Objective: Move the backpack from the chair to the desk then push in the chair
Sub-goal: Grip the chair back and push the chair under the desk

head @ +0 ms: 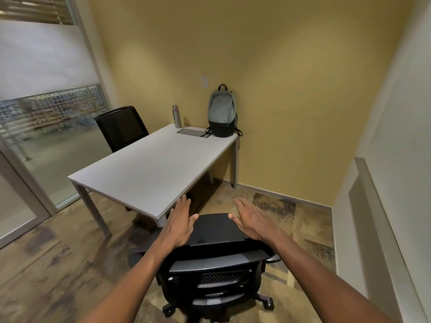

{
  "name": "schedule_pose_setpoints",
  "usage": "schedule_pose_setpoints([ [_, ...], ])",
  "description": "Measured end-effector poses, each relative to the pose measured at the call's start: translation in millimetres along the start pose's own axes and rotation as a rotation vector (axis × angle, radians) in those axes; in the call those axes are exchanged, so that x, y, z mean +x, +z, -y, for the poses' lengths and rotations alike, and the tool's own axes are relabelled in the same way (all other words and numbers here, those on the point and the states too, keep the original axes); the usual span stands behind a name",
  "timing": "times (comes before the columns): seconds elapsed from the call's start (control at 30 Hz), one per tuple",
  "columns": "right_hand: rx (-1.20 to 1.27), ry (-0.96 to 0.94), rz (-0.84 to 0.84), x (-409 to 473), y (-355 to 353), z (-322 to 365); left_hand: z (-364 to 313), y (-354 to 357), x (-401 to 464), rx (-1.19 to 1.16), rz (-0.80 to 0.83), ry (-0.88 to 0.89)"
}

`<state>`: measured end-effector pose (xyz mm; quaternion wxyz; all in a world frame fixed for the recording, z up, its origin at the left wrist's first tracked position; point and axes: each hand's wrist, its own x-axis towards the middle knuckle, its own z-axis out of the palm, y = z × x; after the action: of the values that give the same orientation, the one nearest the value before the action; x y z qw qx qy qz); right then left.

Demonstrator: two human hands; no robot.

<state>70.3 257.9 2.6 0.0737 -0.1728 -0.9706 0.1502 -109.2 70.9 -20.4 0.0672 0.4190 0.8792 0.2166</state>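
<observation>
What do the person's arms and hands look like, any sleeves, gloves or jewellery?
Both forearms are bare as far as the frame shows: no sleeves in view. The left hand and right hand wear no gloves, and no watch, bracelet or ring is visible.

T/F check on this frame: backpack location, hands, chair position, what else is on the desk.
1. The backpack stands on the desk, against the wall. True.
2. The left hand grips a backpack strap. False: it is open, at the near chair back.
3. The right hand is open, fingers spread. True.
4. The near chair is tucked under the desk. False: it stands clear of the desk edge.
5. A metal bottle lies on its side. False: it stands upright.
</observation>
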Motion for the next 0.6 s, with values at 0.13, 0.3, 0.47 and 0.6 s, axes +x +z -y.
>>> schedule_pose_setpoints([
  [0.13,0.000,0.043,0.121,-21,15,0,8,4,-33,0.142,0.059,-0.097],
  [0.3,0.032,0.079,0.114,-41,22,-6,15,-3,-67,0.120,0.033,-0.178],
  [0.47,0.004,0.062,0.133,-47,26,-11,27,-10,-89,0.212,0.079,-0.153],
  [0.6,0.019,0.036,0.171,-50,20,-9,43,-18,-98,0.234,0.039,-0.205],
])
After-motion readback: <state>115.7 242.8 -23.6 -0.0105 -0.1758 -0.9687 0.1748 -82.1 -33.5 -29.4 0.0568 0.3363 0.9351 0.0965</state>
